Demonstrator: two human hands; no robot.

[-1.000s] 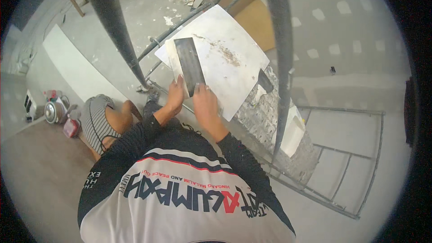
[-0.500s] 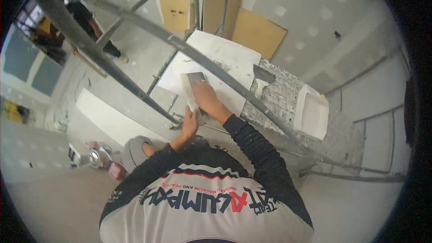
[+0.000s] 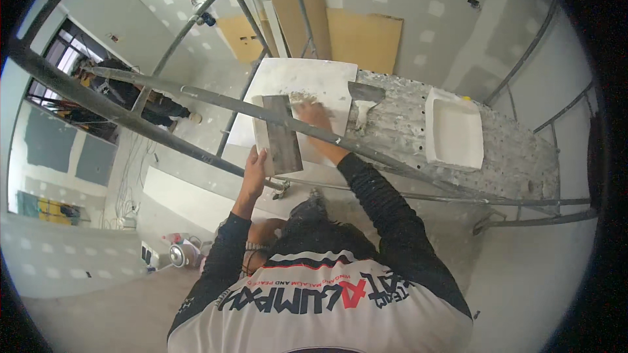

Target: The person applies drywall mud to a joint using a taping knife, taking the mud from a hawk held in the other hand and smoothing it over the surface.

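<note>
Head view, seen from my remote post: the left hand (image 3: 254, 166) pinches a wide blade's (image 3: 286, 145) pale edge, beside the white board (image 3: 332, 81). The right hand (image 3: 314, 119) blurs over the board—whether its fingers spread or press together, I cannot tell.

The broad blade (image 3: 286, 148) is grey, the tray (image 3: 456, 132) white

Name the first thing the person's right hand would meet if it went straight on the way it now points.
Probably the patch of dirt on the white board, just beyond the right hand; depth is unclear, so they may already touch.
</note>
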